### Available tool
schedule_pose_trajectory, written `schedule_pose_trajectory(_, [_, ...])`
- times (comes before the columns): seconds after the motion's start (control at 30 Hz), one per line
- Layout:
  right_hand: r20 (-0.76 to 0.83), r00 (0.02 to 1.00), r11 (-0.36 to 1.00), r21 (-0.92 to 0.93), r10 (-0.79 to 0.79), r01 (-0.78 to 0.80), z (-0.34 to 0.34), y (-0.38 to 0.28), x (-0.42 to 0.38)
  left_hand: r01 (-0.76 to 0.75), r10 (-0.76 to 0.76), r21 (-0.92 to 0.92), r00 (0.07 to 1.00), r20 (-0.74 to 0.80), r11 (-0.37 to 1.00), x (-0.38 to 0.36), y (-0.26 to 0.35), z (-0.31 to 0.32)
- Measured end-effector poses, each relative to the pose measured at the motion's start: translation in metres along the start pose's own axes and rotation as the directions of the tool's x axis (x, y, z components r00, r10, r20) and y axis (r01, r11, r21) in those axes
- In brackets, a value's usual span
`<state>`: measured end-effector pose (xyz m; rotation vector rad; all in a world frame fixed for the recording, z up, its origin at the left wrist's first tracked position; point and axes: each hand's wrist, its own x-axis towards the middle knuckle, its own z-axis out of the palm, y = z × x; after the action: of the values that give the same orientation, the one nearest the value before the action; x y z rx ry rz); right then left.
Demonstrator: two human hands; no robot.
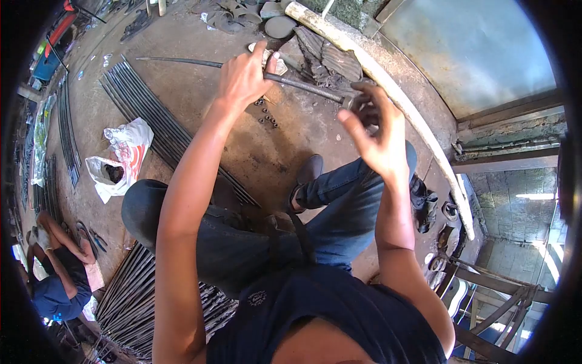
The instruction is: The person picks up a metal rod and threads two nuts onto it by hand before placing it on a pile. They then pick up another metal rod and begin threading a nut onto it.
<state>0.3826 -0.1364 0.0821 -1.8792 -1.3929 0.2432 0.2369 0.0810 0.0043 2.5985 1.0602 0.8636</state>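
A long dark metal rod [293,83] with a threaded end lies across the view. My left hand [242,76] is closed around it, thumb raised. At its threaded tip is what looks like a nut [347,102]. My right hand [379,130] is beside that tip, thumb and fingers curved apart around it; whether they touch the nut is hard to see. Several loose nuts [265,115] lie on the ground below the rod.
A bundle of dark rods [145,106] lies to the left, beside a white sack [124,155]. More rods [130,303] are stacked at lower left, near another person [57,279]. A long pale pole [388,82] curves along the right, by a metal sheet [473,54].
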Motion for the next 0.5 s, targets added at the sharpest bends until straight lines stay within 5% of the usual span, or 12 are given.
schedule_pose_trajectory(0.07, [-0.171,0.925,0.932,0.073,-0.34,0.356,0.009,0.009,0.002,0.008,-0.008,0.004,1.0,0.004,1.0,-0.001,-0.001,-0.001])
schedule_pose_trajectory(0.1, [-0.094,0.981,0.985,0.023,-0.17,0.173,0.006,0.007,-0.003,0.009,-0.009,0.006,1.0,0.013,1.0,-0.002,0.0,-0.001])
schedule_pose_trajectory(0.2, [-0.1,0.983,0.982,0.096,-0.151,0.16,0.003,0.003,0.001,-0.007,0.007,-0.004,1.0,0.005,1.0,-0.002,0.0,0.001])
schedule_pose_trajectory(0.27, [-0.183,0.944,0.949,0.106,-0.276,0.298,0.01,0.0,0.002,-0.012,0.012,-0.011,1.0,-0.012,1.0,-0.003,-0.003,0.002])
schedule_pose_trajectory(0.4, [0.092,0.995,0.988,-0.145,-0.035,0.049,0.005,0.006,0.001,-0.007,0.008,-0.008,1.0,0.007,1.0,-0.004,0.0,0.001])
schedule_pose_trajectory(0.5, [-0.323,0.863,0.895,0.092,-0.388,0.437,0.023,0.0,0.005,-0.016,0.016,0.009,1.0,-0.016,1.0,-0.003,-0.004,0.004])
